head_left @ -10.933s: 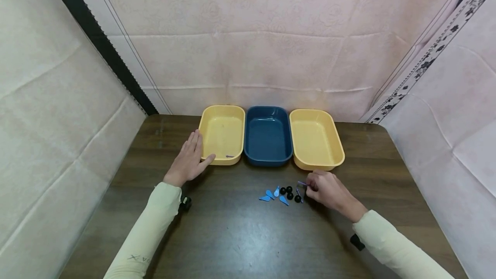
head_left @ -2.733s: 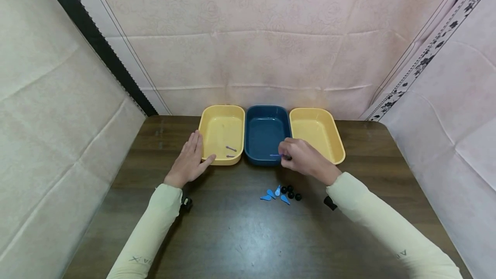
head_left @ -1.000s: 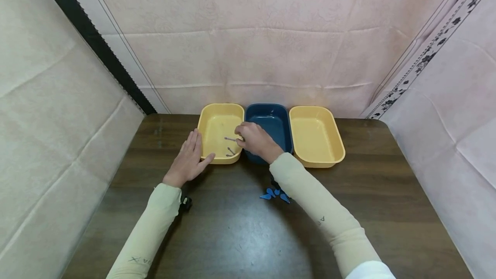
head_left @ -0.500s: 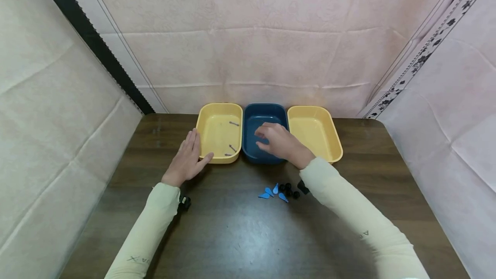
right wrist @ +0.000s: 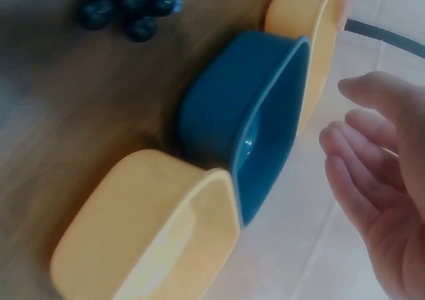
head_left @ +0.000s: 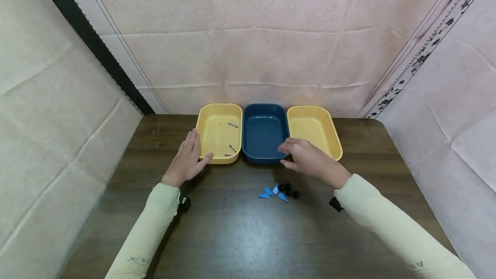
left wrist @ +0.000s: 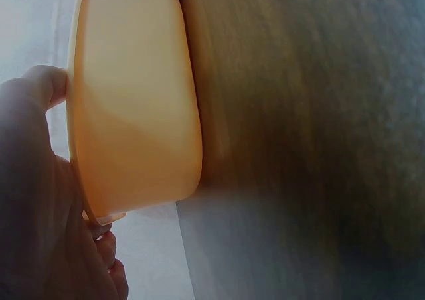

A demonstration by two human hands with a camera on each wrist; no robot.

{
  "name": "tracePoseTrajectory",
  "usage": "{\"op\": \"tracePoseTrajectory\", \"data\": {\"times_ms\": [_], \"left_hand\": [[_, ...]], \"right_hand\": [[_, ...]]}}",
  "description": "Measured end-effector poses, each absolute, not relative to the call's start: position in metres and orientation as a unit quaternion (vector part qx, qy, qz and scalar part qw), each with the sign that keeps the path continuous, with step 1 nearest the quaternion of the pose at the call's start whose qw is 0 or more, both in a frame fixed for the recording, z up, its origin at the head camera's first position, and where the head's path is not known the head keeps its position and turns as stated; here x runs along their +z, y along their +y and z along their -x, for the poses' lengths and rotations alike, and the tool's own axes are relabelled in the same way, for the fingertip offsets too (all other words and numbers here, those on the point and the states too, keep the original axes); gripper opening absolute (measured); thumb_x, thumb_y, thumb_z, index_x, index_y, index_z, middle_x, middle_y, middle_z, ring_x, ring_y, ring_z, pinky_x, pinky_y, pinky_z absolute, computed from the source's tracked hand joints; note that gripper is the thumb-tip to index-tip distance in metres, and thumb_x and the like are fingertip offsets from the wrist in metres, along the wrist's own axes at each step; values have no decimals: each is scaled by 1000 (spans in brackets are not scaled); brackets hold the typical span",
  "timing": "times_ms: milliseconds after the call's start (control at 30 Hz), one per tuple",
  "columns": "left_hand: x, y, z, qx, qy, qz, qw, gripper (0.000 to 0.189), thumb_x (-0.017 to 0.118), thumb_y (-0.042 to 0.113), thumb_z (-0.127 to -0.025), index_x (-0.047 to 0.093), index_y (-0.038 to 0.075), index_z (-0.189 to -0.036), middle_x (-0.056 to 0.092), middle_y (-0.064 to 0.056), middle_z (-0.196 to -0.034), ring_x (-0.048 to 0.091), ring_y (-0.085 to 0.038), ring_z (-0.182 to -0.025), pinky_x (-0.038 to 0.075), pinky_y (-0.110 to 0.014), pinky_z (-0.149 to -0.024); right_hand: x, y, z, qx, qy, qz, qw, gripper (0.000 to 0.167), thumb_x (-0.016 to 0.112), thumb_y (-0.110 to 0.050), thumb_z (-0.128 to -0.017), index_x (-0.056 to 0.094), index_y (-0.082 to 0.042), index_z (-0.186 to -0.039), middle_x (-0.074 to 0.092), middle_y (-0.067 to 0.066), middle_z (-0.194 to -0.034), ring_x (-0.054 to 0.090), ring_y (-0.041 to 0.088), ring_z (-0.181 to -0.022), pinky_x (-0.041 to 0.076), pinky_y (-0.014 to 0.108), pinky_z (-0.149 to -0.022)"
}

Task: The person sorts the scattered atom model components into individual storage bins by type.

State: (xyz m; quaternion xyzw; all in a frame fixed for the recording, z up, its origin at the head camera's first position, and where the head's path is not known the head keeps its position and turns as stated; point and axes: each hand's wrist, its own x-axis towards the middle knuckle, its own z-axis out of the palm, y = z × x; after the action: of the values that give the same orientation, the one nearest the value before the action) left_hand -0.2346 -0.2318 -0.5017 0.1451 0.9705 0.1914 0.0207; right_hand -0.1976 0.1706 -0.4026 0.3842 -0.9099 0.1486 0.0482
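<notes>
My left hand (head_left: pixel 184 159) rests with straight fingers along the left side of the left yellow tray (head_left: pixel 212 134), its thumb reaching over the near rim. Inside that tray lie three thin purple sticks (head_left: pixel 232 125), two of them close together near the front. My right hand (head_left: pixel 311 160) is over the seam between the dark blue tray (head_left: pixel 265 158) and the right yellow tray (head_left: pixel 318 128). Its fingers are loosely bent and hold nothing, as the right wrist view (right wrist: pixel 378 160) also shows. In front lie several black balls (head_left: pixel 296 194) and several blue teardrop-shaped pieces (head_left: pixel 283 197).
The three trays stand side by side along the back of the brown wooden table (head_left: pixel 232 236). Patterned cloth (head_left: pixel 248 55) hangs behind and at both sides. Each wrist bears a small black device (head_left: pixel 336 204).
The right hand carried a purple stick leftward, let it go in the left yellow tray, then drew back right. Earlier it took sticks from beside the balls. The left hand stays put.
</notes>
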Motion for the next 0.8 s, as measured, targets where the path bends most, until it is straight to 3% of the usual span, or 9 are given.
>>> {"op": "tracePoseTrajectory", "data": {"times_ms": [233,633,800], "left_hand": [[-501,-232,233,191,971,-144,20,101,39,66,-107,-3,-3,-167,-8,-20,-178,-4,-37,-167,12,-60,-134],[-503,-232,235,192,971,-143,29,102,37,68,-106,-6,0,-168,-15,-14,-178,-7,-35,-167,11,-59,-134],[-503,-231,236,192,971,-142,27,101,37,68,-106,-5,0,-168,-14,-14,-178,-7,-35,-167,11,-59,-134]], "right_hand": [[-410,190,177,139,-914,-380,21,20,82,-12,-91,78,-5,-110,74,4,-102,68,12,-89,63,31,-80],[-446,212,156,117,-922,-369,-19,30,85,-13,-88,75,2,-112,74,10,-105,72,18,-93,64,34,-78],[-462,216,152,138,-922,-358,-48,27,84,-13,-89,74,3,-108,70,9,-98,65,12,-80,59,28,-68]]}}
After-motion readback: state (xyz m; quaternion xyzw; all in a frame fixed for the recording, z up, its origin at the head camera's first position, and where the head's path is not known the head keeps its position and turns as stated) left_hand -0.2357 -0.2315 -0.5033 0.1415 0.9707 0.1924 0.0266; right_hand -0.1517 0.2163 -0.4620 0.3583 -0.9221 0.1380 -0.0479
